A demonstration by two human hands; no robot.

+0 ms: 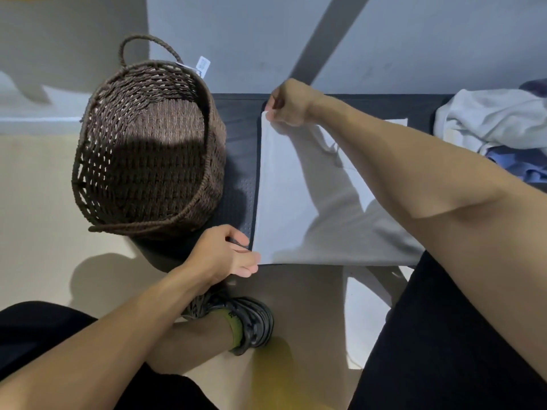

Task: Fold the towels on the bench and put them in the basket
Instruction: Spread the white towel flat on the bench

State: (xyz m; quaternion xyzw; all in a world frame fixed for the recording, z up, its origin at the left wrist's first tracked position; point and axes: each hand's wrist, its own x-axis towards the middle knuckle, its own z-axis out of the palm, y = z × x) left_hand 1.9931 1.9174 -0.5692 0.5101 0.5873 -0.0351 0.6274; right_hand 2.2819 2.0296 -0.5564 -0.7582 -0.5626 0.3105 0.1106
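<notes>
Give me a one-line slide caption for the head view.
Both hands, left hand and right hand, pinch the white towel flat on the bench, beside the empty wicker basket.

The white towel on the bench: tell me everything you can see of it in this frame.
The white towel is plain, smooth cloth, spread flat on the dark bench just right of the brown woven basket. Its left edge runs straight from far to near. The right hand pinches its far left corner; the left hand holds the near left corner. The right forearm crosses above it and casts a shadow over its right part. A rumpled heap of other towels lies further right, apart from it.
</notes>
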